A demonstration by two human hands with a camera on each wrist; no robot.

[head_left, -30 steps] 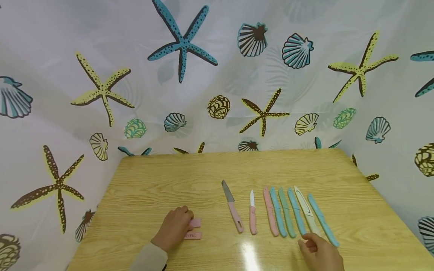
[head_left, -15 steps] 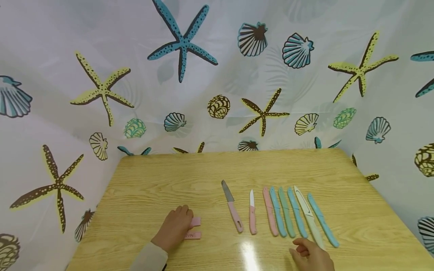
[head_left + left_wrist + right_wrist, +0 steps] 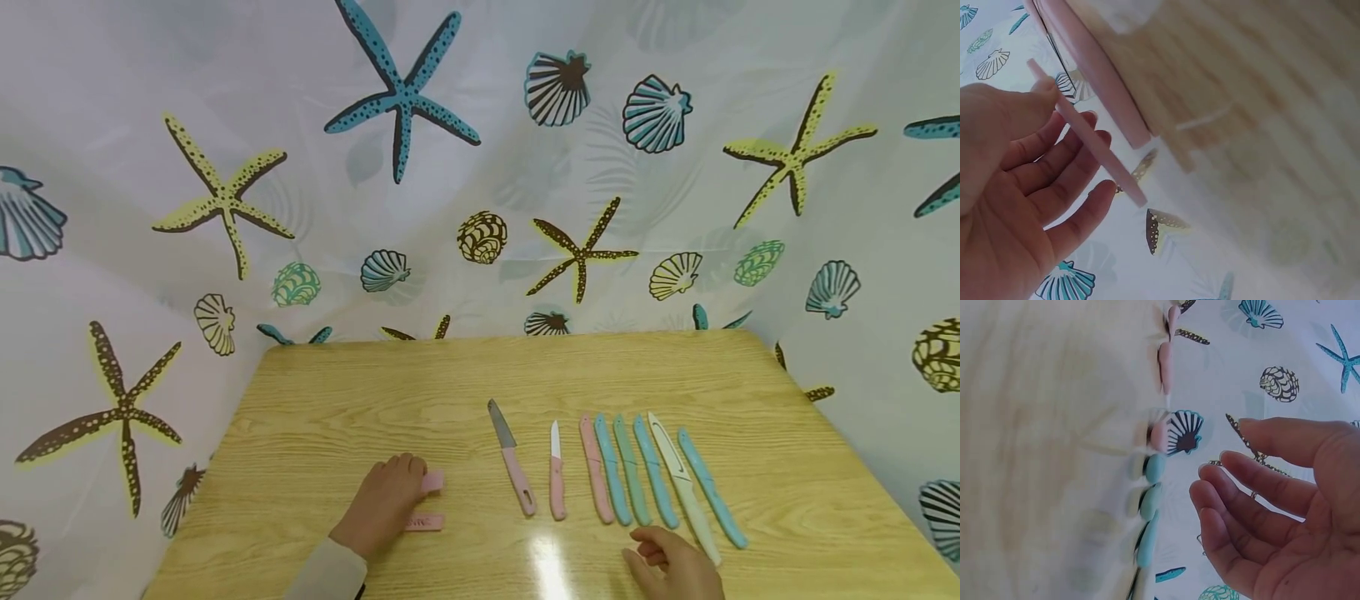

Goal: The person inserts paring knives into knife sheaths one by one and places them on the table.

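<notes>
Thumb and fingers of my left hand [image 3: 382, 504] pinch a flat pink knife sheath [image 3: 1100, 149], seen edge-on in the left wrist view. Its short end [image 3: 432, 482] shows past the fingers in the head view. A second pink sheath [image 3: 425, 522], with dark lettering, lies on the table just nearer to me. My right hand [image 3: 678, 567] holds nothing; its fingers are loosely bent near the handle end of a cream knife [image 3: 697, 518]. Right of the left hand lie a grey-bladed knife with a pink handle [image 3: 517, 479] and a smaller white-bladed pink knife [image 3: 557, 483].
To the right on the wooden table [image 3: 375, 383] lies a row of knives: a pink one [image 3: 596, 471], several blue ones, one of them the outer blue knife [image 3: 712, 487], and a green one [image 3: 632, 471]. A patterned curtain [image 3: 450, 183] encloses the back and sides.
My right hand has moved left and toward me, away from the cream knife's handle, which now shows fully. The left hand keeps its pinch, and the sheath's visible end has tilted slightly upward.
</notes>
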